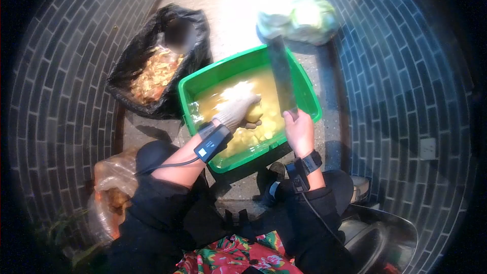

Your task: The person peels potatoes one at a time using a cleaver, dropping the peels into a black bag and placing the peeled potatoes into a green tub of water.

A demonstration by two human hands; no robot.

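My left hand (241, 109), in a light knitted glove, holds a yellowish peeled potato (255, 112) over the green tub (223, 165). Cloudy yellow water fills the tub, with several pale pieces (264, 131) in it. My bare right hand (299, 129) is closed round the handle end of a wide, long-bladed knife (281, 73) at the tub's right side. The blade points away from me, its tip over the tub's far rim. A gap separates the blade from the potato.
A black bag (200, 45) with peelings (157, 73) stands left of the tub. Behind it lies a clear bag of pale green produce (299, 15). A plastic bag (109, 172) is at lower left, a metal basin (401, 223) at lower right. Brick walls (56, 86) flank both sides.
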